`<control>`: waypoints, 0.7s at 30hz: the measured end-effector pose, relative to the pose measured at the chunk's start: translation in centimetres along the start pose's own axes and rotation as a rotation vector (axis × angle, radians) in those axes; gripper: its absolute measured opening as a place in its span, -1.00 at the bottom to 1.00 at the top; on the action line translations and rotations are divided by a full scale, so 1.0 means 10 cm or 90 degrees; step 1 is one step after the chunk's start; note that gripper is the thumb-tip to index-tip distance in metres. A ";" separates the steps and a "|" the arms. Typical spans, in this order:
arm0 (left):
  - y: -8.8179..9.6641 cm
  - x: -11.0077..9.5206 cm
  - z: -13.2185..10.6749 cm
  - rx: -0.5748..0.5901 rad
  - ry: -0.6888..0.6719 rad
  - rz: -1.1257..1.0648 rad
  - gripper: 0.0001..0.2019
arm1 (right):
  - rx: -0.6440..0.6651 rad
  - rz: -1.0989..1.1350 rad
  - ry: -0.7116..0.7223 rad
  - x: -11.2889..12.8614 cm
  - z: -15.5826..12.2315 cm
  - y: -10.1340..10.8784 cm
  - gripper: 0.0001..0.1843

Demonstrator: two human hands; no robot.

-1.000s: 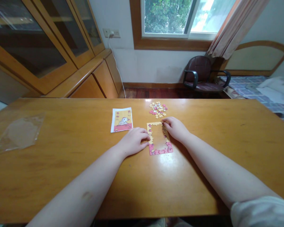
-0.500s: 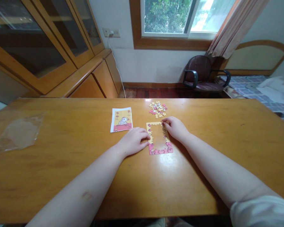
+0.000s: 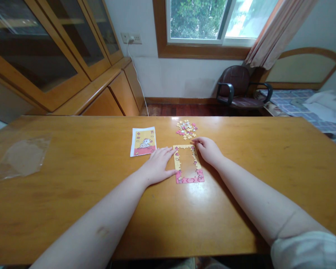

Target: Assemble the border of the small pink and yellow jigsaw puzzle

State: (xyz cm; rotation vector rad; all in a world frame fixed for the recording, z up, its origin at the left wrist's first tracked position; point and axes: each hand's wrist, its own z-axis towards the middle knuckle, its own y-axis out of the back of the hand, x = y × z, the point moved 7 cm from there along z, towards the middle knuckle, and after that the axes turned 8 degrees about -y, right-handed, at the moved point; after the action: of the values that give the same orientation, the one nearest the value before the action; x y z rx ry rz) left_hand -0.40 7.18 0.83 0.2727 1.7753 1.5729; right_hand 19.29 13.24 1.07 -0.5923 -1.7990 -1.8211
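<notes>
A rectangular puzzle border (image 3: 189, 180), yellow above and pink below, lies on the wooden table with bare tabletop inside it. My left hand (image 3: 158, 166) rests at its left side, fingers spread, thumb and fingertips on or against the left edge. At the top right corner of the border is my right hand (image 3: 208, 149), its fingers curled; whether anything small sits in them is hidden. Just beyond lies a heap of loose puzzle pieces (image 3: 186, 129) in yellow, pink and white. Left of these, a printed picture of a white duck (image 3: 144, 142) lies flat, close to my left hand.
A clear plastic bag (image 3: 25, 157) lies on the left of the table (image 3: 81, 149). Past the far edge are a wooden cabinet (image 3: 100, 101), a dark armchair (image 3: 236, 86) and a bed (image 3: 291, 104). A white cord (image 3: 138, 78) hangs from the wall socket.
My left hand's fingers have spread and reached up along the border's left side. My right hand has hardly moved at the top right corner.
</notes>
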 end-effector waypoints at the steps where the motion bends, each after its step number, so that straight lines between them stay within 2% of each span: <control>1: 0.00 0.00 0.00 0.002 -0.003 0.001 -0.25 | -0.001 -0.005 -0.001 0.00 0.00 0.00 -0.67; 9: 0.00 0.00 -0.02 0.002 -0.032 0.001 -0.30 | -0.008 -0.022 -0.010 -0.02 0.02 0.00 -0.69; 16: -0.05 -0.03 -0.01 0.050 -0.035 -0.009 -0.19 | -0.037 -0.006 -0.014 -0.03 0.01 0.04 -0.69; 21: -0.06 -0.05 -0.01 0.066 -0.037 -0.009 -0.19 | -0.042 0.015 -0.022 -0.01 0.00 0.06 -0.71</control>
State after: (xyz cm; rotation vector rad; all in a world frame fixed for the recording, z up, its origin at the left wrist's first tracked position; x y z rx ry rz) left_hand 0.13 6.66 0.47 0.3508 1.8129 1.4501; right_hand 19.79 13.20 1.45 -0.6711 -1.7515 -1.8709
